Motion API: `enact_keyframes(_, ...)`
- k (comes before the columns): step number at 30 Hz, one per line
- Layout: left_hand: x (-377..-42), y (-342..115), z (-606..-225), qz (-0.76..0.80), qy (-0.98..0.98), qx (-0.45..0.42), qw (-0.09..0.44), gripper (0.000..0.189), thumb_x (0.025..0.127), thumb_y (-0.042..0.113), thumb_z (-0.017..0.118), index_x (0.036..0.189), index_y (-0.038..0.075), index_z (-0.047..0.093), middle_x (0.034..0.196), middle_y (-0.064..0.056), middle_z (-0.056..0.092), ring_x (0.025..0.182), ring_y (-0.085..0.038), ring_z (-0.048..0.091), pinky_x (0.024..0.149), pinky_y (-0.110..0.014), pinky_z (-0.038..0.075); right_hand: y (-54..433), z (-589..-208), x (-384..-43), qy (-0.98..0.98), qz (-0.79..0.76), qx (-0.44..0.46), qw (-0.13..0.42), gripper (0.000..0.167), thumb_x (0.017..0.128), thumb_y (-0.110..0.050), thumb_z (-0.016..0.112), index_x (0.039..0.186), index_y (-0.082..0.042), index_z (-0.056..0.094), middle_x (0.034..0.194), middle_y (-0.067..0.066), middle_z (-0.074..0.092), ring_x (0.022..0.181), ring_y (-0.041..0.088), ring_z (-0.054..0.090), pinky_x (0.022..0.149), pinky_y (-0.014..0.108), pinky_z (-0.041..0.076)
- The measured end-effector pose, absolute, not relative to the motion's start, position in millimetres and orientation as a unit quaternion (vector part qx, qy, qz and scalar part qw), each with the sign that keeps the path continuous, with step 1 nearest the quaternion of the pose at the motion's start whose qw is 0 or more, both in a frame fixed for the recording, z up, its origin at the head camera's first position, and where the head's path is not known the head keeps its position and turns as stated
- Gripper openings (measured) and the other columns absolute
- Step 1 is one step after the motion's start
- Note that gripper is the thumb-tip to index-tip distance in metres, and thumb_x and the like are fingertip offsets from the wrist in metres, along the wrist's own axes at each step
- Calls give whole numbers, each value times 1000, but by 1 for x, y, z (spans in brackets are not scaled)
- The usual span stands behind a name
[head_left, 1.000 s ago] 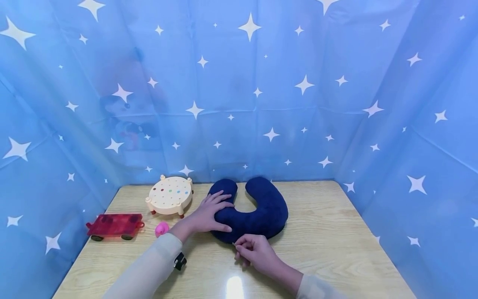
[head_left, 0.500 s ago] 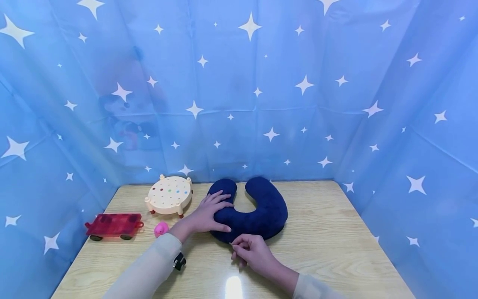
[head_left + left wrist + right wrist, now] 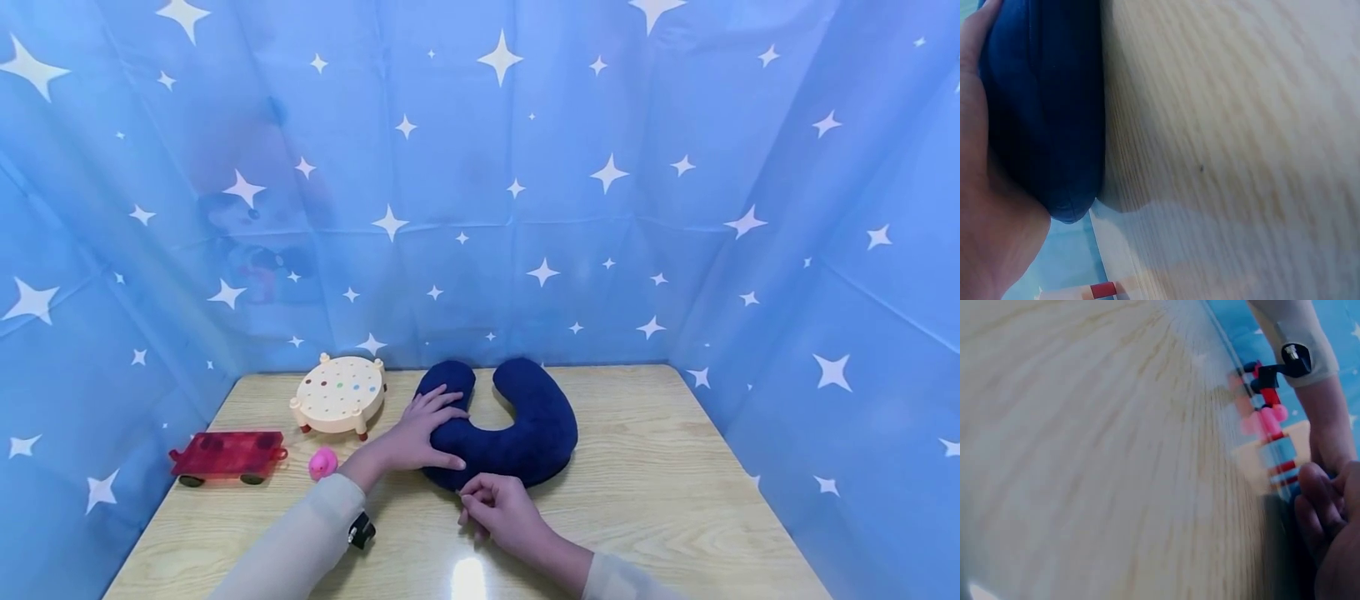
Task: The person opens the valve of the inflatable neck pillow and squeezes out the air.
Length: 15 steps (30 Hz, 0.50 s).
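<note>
A navy U-shaped neck pillow [image 3: 517, 446] lies on the table, its two ends pointing to the back. My left hand [image 3: 420, 435] rests on its left side with fingers spread over the plush; the left wrist view shows the thumb side of the hand [image 3: 997, 231] against the pillow [image 3: 1047, 112]. At the pillow's front edge, my right hand [image 3: 501, 510] pinches a tiny tab, apparently a zipper pull, between thumb and forefinger. The fingers almost fully cover it. In the right wrist view, that hand's curled fingers [image 3: 1319, 500] show at the lower right.
On the left of the wooden table [image 3: 645, 517] stand a red see-through toy wagon [image 3: 228, 454], a pink rubber duck [image 3: 323, 463] and a cream round stool-like toy [image 3: 341, 393] with coloured dots. A blue starred curtain [image 3: 480, 183] surrounds the back and sides.
My right hand has slid a little to the left along the pillow's front edge, still pinching the small tab. The left hand and the pillow stay in place.
</note>
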<state>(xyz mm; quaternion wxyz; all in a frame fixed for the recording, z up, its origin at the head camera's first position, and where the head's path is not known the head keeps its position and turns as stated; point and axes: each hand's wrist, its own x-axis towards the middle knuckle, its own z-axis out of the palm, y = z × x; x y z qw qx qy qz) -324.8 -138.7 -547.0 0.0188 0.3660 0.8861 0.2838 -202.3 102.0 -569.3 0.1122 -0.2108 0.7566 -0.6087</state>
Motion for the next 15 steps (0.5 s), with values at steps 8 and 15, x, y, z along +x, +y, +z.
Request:
enact_keyframes(8,-322,-136,-550,285,891,354,4,79,88,63,87,150,18,66,177,-6,37,169,-40,12,125,-81,8,96,-572,-202,755,-612,-209,103,8,108,-2,68,108,4,73,83,12,79,55,15,67,54,25,58)
enact_keyframes(15,-317,-134,-548,276,897,344,-12,81,89,67,84,151,18,65,176,-9,38,168,-43,14,124,-83,10,88,-572,-203,752,-620,-200,105,9,108,-1,67,107,6,73,84,14,79,56,14,66,54,25,58)
